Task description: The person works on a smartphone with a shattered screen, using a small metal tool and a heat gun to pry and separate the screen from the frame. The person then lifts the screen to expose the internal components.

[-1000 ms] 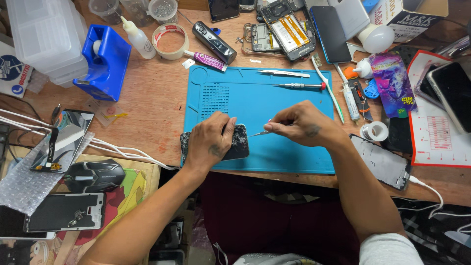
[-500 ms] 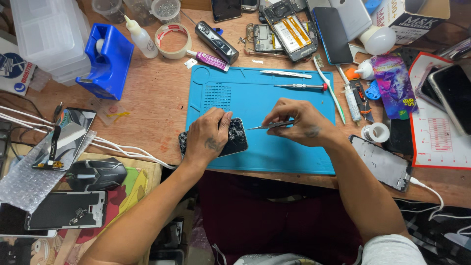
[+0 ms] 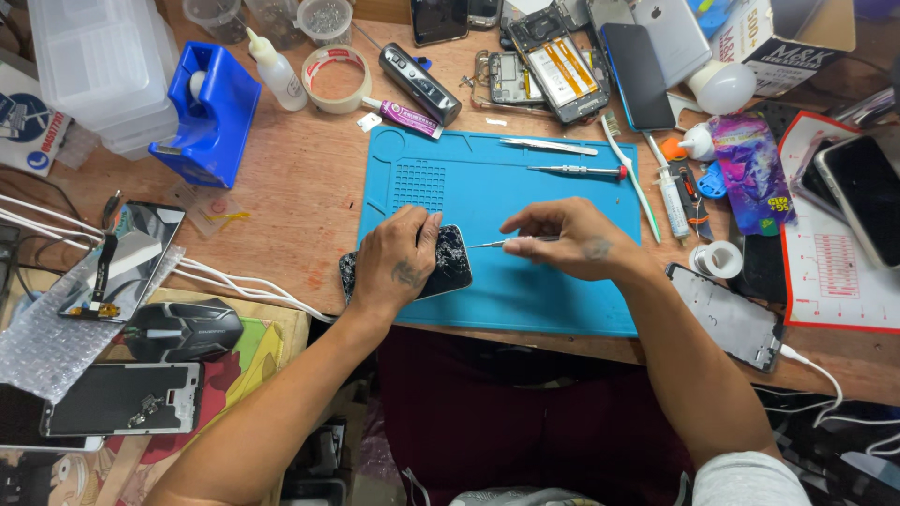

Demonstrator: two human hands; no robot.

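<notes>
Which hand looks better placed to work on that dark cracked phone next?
Probably the right hand: it holds a thin metal tool whose tip points at the dark cracked phone, while the left hand lies on the phone, pinning it to the blue mat.

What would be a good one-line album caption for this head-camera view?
Left hand steadies a cracked phone on a blue mat while the right hand points tweezers at its edge.
</notes>
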